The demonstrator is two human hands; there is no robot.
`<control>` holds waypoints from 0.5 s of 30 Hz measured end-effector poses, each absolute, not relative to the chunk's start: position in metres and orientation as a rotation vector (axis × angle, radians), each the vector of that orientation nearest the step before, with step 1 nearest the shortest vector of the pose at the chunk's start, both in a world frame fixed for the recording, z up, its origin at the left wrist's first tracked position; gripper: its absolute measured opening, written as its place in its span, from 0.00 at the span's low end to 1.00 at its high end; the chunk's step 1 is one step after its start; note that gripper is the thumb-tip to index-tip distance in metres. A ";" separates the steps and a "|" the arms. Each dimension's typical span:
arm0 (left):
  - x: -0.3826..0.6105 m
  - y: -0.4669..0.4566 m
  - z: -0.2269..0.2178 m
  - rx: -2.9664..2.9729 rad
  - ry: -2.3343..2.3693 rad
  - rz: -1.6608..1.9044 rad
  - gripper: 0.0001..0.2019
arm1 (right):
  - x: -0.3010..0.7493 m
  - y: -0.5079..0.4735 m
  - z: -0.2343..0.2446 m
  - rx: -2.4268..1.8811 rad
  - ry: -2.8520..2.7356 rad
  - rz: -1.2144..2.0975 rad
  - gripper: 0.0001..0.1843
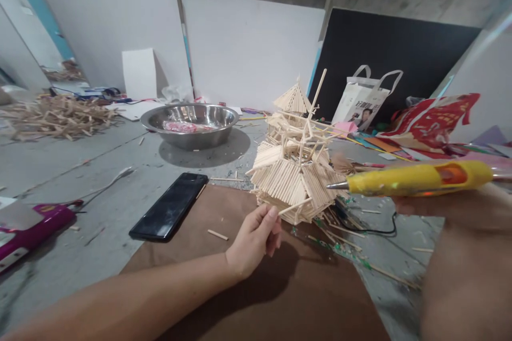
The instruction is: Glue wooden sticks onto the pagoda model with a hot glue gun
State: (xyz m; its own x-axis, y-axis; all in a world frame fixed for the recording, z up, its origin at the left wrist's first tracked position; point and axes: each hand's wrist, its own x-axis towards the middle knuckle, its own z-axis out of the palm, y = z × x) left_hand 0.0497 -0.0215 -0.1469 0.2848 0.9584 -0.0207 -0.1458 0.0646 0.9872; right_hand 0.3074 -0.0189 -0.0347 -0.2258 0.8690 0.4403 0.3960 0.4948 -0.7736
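My left hand [258,237] pinches one end of a thin wooden stick [295,206]. The stick's other end reaches the lower roof edge of a pagoda model [286,181] built from many such sticks. On the right, my right hand [452,200] is wrapped round a yellow hot glue gun [408,178]. Its metal nozzle points left, close in front of the model's right roof slope. Part of the right hand is blurred, and the glue gun hides some of it. Brown paper [240,298] lies under the left hand and the front of the model.
A black phone [170,208] lies left of the model. Behind it stands a steel basin [190,138] with a pink packet inside. A purple power strip [40,232] is at far left, near a heap of sticks [60,117]. A white bag [360,101] and red bag [436,122] stand behind.
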 end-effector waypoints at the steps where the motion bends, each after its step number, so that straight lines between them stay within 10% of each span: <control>1: 0.050 -0.021 -0.147 1.201 0.916 1.049 0.17 | 0.308 -0.019 -0.034 -1.063 -1.867 0.702 0.18; 15: 0.047 -0.024 -0.149 1.318 0.900 1.027 0.16 | 0.298 -0.006 -0.033 -1.113 -2.036 0.778 0.08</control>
State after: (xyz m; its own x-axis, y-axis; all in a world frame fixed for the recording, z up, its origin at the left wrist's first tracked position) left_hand 0.0472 -0.0236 -0.1485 0.3157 0.9477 0.0477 -0.0769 -0.0245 0.9967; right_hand 0.2984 -0.0063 -0.0328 -0.4023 0.8727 0.2767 0.4657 0.4553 -0.7588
